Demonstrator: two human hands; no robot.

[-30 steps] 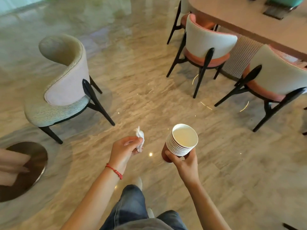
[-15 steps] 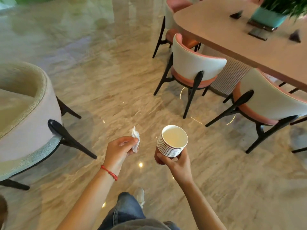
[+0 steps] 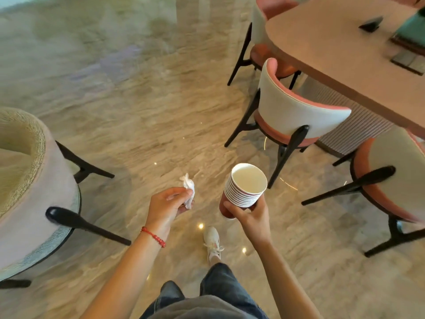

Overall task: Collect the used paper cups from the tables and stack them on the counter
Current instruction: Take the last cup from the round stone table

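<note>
The right hand (image 3: 249, 214) grips a stack of cups (image 3: 243, 188) from below and behind, thumb curled across the near side and fingers wrapped round the far side. The stack's long axis is tilted — its open mouth points up and back toward the camera, its red base points down and away to the left, so the pale inside of the top cup is plainly seen. About 9 white rims are nested under the mouth (the exact count is hard to read). The stack is held in the air above the floor (image 3: 128, 107), touching nothing but the hand.

The left hand (image 3: 166, 207) is curled round a crumpled white tissue (image 3: 189, 189), pinching it between thumb and fingers; a tuft sticks up past the fingertips. A red bracelet (image 3: 153, 236) circles that wrist. The 2 hands are near each other but apart.

Below them are jeans (image 3: 220, 288) and a white shoe (image 3: 212, 242) on the marbled floor. To the left stands a pale round-backed chair (image 3: 34, 199) with black legs. To the right, a table (image 3: 333, 54) — pinkish top, rounded corner — with a white-and-coral chair (image 3: 296, 118) tucked against it and another (image 3: 388, 178) at the right edge.
</note>
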